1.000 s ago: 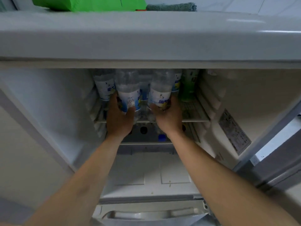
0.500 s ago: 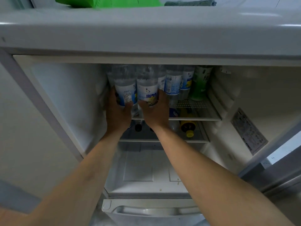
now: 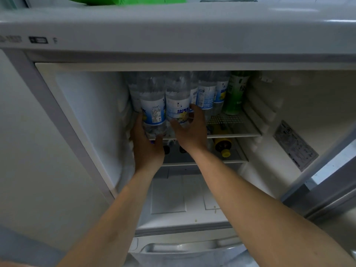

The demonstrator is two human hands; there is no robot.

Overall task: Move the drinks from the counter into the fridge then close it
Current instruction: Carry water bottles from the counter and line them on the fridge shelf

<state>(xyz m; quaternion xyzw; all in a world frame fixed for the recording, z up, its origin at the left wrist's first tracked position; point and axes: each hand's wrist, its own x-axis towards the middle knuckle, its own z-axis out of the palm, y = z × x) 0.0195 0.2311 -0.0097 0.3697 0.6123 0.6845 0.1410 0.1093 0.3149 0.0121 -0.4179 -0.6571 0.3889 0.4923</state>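
The fridge [image 3: 173,31] stands open in front of me. On its upper wire shelf [image 3: 237,132] stand several clear bottles with blue-and-white labels and a green bottle [image 3: 236,93]. My left hand [image 3: 148,149] grips the base of the leftmost front bottle [image 3: 153,105] at the shelf's left end. My right hand [image 3: 190,132] wraps around the lower part of the bottle beside it [image 3: 177,101]. Both bottles stand upright, side by side, at the shelf's front edge.
A yellow-capped bottle [image 3: 223,146] lies on the lower shelf, with dark bottle caps beside it. Below is a white drawer cover [image 3: 183,199]. The open fridge door's edge [image 3: 327,182] is at the right. A green box [image 3: 125,0] sits on the fridge top.
Both hands have shifted the two front bottles leftward along the upper shelf toward the fridge's left wall. My view has panned left, showing more of the fridge's right side and the yellow-capped bottle.
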